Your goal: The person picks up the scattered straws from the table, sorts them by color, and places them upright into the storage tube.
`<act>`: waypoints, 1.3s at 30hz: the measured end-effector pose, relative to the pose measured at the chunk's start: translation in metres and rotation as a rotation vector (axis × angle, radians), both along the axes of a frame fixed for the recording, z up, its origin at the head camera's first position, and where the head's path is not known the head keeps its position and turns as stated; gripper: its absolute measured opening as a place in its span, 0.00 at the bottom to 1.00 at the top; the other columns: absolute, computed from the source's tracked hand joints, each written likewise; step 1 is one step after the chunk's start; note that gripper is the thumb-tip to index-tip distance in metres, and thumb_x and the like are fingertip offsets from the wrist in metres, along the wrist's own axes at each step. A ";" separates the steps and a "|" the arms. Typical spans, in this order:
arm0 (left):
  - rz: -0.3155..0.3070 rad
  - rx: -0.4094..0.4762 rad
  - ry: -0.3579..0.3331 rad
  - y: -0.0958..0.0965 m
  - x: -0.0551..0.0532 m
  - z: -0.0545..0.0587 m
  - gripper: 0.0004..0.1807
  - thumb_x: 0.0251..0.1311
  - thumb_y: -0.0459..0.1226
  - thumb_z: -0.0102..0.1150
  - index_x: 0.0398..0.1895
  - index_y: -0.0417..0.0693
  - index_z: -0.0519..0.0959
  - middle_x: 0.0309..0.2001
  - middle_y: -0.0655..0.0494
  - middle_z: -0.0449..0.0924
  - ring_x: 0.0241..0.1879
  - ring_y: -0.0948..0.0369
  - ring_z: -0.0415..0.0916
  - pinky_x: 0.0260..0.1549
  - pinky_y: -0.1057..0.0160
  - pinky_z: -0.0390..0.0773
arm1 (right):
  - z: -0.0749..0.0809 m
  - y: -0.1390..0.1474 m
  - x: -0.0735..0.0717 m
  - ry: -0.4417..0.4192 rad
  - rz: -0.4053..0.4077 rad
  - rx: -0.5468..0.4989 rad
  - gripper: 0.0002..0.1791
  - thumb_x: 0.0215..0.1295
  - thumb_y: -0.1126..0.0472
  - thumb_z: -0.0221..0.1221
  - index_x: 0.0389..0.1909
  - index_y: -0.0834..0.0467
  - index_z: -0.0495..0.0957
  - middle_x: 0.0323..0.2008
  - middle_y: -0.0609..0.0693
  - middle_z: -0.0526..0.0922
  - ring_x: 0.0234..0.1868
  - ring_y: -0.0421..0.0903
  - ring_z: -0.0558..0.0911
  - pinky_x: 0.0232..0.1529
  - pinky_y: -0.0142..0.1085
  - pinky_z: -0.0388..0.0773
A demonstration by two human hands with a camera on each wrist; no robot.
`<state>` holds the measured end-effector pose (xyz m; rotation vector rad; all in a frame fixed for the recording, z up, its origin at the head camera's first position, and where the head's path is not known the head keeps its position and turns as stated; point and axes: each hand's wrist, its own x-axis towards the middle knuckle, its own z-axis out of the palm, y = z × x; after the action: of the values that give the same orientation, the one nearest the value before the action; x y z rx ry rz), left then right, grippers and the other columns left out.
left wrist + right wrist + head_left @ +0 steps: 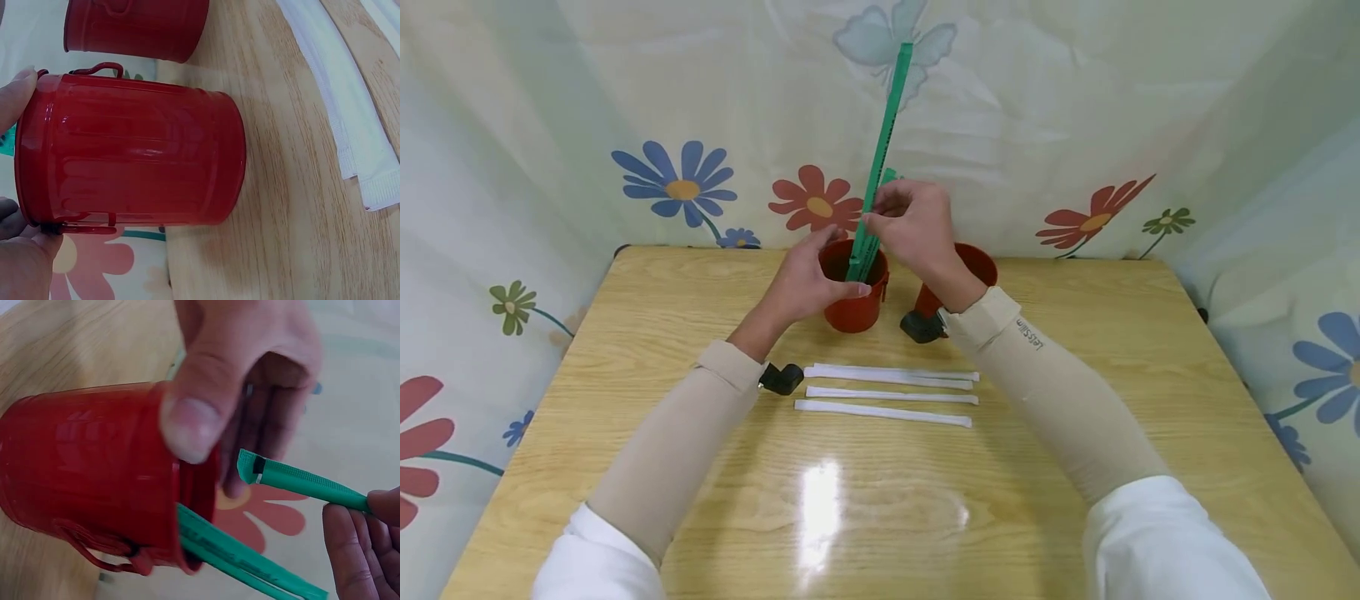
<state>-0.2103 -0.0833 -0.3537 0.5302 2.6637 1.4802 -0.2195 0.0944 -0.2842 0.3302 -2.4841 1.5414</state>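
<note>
My left hand [801, 282] holds a small red bucket [852, 317] by its rim, thumb on the near side and fingers around the far left. Above it, my right hand [917, 227] pinches a long green paper-wrapped straw [887, 121] between thumb and fingers. In the right wrist view, the pinched straw's lower end [275, 475] hangs just beyond the bucket mouth, apart from the rim. Another green wrapped straw [237, 556] leans inside the bucket and sticks out over its edge. The left wrist view shows the bucket's side [150, 150] and small handles.
A second red bucket [979, 265] stands to the right, partly behind my right wrist. Several white wrapped straws [883, 412] lie crosswise on the wooden table [715, 517] in front of the buckets. A flower-printed curtain [700, 75] hangs behind the table.
</note>
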 end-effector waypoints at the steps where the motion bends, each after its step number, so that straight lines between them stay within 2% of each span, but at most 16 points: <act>1: 0.003 -0.001 0.000 0.000 0.000 -0.001 0.45 0.49 0.48 0.76 0.69 0.51 0.64 0.66 0.54 0.70 0.66 0.54 0.68 0.61 0.52 0.78 | -0.003 -0.002 -0.001 0.000 0.002 0.012 0.06 0.59 0.64 0.67 0.34 0.63 0.83 0.34 0.56 0.85 0.34 0.46 0.83 0.40 0.35 0.85; 8: -0.005 -0.011 0.012 -0.001 0.000 0.000 0.43 0.49 0.48 0.76 0.68 0.55 0.65 0.65 0.57 0.72 0.64 0.57 0.68 0.60 0.54 0.78 | -0.015 -0.011 -0.006 0.004 -0.007 0.077 0.06 0.60 0.63 0.67 0.34 0.63 0.83 0.33 0.56 0.85 0.34 0.47 0.82 0.37 0.37 0.84; 15: -0.021 -0.001 0.013 0.000 0.000 0.000 0.45 0.48 0.47 0.76 0.69 0.52 0.65 0.64 0.55 0.72 0.64 0.54 0.69 0.60 0.51 0.78 | -0.019 -0.015 -0.004 -0.018 -0.008 0.115 0.07 0.59 0.63 0.67 0.34 0.63 0.83 0.33 0.56 0.86 0.35 0.47 0.82 0.38 0.38 0.85; 21: -0.019 -0.011 0.025 -0.001 0.000 -0.001 0.44 0.49 0.48 0.76 0.69 0.51 0.65 0.64 0.54 0.72 0.64 0.55 0.68 0.61 0.52 0.77 | -0.022 -0.018 -0.004 -0.085 -0.007 0.129 0.07 0.62 0.62 0.66 0.36 0.62 0.84 0.33 0.55 0.86 0.34 0.46 0.83 0.38 0.36 0.85; 27: -0.017 -0.013 0.022 -0.003 -0.002 -0.001 0.44 0.49 0.48 0.76 0.69 0.51 0.65 0.65 0.54 0.71 0.64 0.55 0.68 0.61 0.53 0.78 | -0.023 -0.013 -0.004 -0.152 -0.005 0.160 0.09 0.66 0.59 0.63 0.34 0.63 0.85 0.30 0.56 0.86 0.33 0.51 0.87 0.35 0.34 0.85; 34: -0.010 0.005 0.007 -0.005 -0.003 -0.002 0.46 0.48 0.48 0.76 0.70 0.48 0.64 0.66 0.52 0.71 0.64 0.54 0.68 0.61 0.51 0.77 | -0.024 -0.011 -0.010 -0.191 0.070 0.185 0.11 0.67 0.60 0.62 0.38 0.65 0.85 0.32 0.58 0.87 0.27 0.46 0.88 0.34 0.33 0.86; 39: -0.018 0.008 -0.003 -0.003 -0.002 -0.003 0.47 0.48 0.48 0.76 0.71 0.51 0.63 0.66 0.54 0.71 0.65 0.56 0.68 0.61 0.53 0.78 | -0.019 -0.011 -0.009 -0.239 0.077 0.171 0.11 0.66 0.61 0.62 0.38 0.67 0.86 0.32 0.58 0.87 0.26 0.45 0.88 0.33 0.33 0.86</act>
<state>-0.2128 -0.0862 -0.3565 0.5504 2.6453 1.4860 -0.2290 0.0830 -0.3033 0.2850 -2.8285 1.4768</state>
